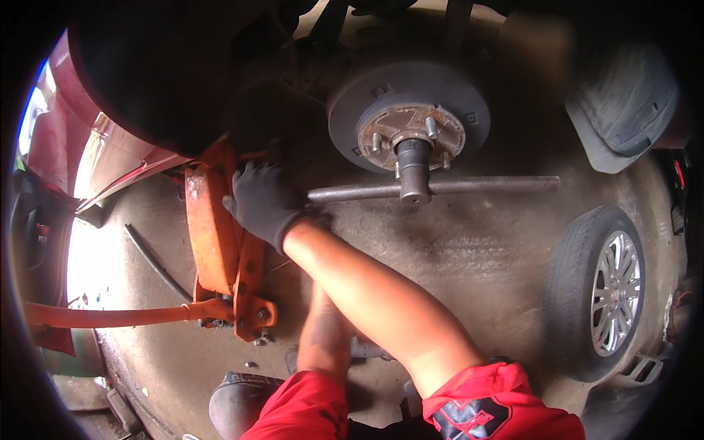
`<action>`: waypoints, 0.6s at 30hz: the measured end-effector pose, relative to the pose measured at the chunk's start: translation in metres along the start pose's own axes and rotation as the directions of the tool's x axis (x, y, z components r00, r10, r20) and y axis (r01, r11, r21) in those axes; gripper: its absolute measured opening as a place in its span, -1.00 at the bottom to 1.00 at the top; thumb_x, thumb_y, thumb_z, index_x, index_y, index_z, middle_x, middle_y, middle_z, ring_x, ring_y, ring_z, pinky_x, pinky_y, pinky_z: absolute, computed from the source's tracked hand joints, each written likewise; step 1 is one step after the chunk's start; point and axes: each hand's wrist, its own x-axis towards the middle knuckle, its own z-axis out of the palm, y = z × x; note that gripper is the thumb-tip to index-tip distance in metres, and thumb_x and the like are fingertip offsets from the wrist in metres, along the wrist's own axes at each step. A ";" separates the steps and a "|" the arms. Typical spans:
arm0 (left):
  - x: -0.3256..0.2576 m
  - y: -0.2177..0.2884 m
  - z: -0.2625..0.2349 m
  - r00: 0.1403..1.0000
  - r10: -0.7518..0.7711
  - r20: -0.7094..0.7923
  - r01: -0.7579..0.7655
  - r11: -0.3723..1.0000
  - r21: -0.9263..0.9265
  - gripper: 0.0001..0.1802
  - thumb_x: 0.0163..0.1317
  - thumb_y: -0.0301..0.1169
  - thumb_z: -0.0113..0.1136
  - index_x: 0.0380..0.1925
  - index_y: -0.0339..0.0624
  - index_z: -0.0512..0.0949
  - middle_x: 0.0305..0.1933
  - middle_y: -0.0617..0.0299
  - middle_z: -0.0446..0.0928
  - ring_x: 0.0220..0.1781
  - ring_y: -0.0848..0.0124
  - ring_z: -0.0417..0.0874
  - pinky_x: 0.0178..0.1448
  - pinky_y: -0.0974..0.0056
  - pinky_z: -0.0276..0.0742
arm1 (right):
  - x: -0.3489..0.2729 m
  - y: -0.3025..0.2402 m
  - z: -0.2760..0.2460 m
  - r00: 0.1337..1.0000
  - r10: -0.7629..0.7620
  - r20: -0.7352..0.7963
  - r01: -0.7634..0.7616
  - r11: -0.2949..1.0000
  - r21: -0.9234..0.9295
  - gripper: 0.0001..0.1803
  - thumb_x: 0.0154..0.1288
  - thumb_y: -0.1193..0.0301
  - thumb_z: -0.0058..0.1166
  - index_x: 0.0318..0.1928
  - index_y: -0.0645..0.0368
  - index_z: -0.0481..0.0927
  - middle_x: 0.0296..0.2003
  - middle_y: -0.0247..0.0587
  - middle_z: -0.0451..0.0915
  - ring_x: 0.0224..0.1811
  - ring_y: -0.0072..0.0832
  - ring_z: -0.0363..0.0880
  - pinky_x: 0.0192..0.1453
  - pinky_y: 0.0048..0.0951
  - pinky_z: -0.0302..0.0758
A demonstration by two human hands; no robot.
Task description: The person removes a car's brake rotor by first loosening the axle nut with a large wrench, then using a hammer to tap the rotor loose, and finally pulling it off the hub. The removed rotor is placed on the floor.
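Note:
My right hand (263, 200), in a dark glove, reaches across to the orange floor jack (211, 231). Its fingers are apart beside the jack's upper end, with nothing seen in them. My right forearm crosses over the left one. My left hand (320, 214), also gloved, is mostly hidden behind the right wrist, near the left end of a long steel bar (499, 185); its fingers do not show. The bar passes crosswise through a long socket (415, 172), which stands out from the centre of a rusty wheel hub with studs (374, 123). Behind the hub is a round grey brake disc or drum (345, 110).
A tyre on a silver alloy rim (616, 293) stands upright at the right. The jack's orange handle (110, 317) runs out left, near a thin dark rod (156, 260) on the concrete floor. Reddish car bodywork (125, 158) is at upper left, a dark mud flap (623, 110) at upper right.

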 end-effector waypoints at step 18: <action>-0.004 0.113 -0.062 0.731 0.381 -0.566 0.233 0.640 0.732 -0.15 0.20 0.39 -0.15 0.09 -0.11 0.60 0.07 -0.02 0.62 0.16 0.00 0.59 0.24 0.08 0.43 | -0.166 0.179 -0.183 -0.073 0.867 -0.493 0.298 0.490 0.819 -0.56 0.43 0.07 0.00 -0.05 0.25 0.47 -0.16 -0.06 0.50 -0.14 -0.32 0.49 0.04 -0.25 0.47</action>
